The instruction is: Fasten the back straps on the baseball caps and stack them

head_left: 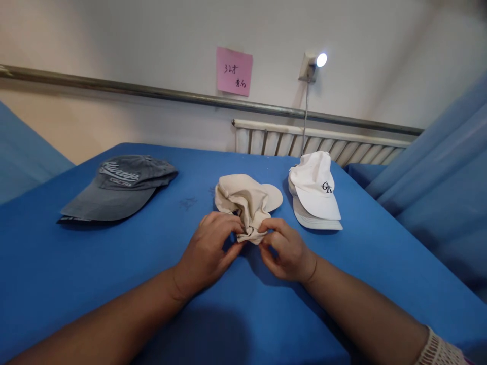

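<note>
Both hands meet at the near edge of a beige cap [245,200] that lies crumpled in the middle of the blue table [114,263]. The left hand [207,248] pinches a fold of the cap's fabric between thumb and fingertips, and the right hand [287,248] does the same just beside it, so the fingers of both are closed on the bunched back part, perhaps the strap, though the fabric hides it. The crown is collapsed and its brim points away to the far right. A grey cap [117,185] rests well apart to the far left, and a white cap [315,190] lies just to the right of the beige one, seemingly stacked on another. The work in hand looks like gathering or adjusting the back of the beige cap, still at an early stage. Any further handling calls for a light, even grip from both hands, since the soft cloth slips and bunches easily.
</note>
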Demonstrator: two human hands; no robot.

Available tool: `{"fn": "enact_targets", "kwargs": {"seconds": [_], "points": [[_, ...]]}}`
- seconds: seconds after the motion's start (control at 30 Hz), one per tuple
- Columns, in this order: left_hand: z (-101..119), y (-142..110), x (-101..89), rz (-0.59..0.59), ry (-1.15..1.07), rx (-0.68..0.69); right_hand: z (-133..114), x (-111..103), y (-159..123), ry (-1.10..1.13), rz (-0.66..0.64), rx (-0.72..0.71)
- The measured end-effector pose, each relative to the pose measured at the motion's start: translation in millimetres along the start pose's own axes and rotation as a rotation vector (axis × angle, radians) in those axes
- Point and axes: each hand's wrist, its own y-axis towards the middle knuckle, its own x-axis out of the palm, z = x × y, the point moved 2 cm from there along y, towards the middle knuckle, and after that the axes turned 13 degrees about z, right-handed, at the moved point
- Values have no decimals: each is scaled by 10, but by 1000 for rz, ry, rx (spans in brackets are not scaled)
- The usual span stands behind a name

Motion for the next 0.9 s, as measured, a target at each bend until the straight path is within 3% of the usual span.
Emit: {"fn": "enact_targets", "kwargs": {"seconds": [0.27,0.47,0.67,0.83,0.9], "points": [[-23,-17,-54,50,159,119,-20,51,-31,-170,-65,32],[32,35,-32,38,165,230,-65,77,-26,-367,-42,-41],[54,39,15,-90,6,105,8,64,-8,-432,17,-86],[103,4,-2,8,-134,-85,29,42,17,-388,13,-113],[107,-13,22,-7,-150,-154,24,49,10,-381,-7,-138]]}}
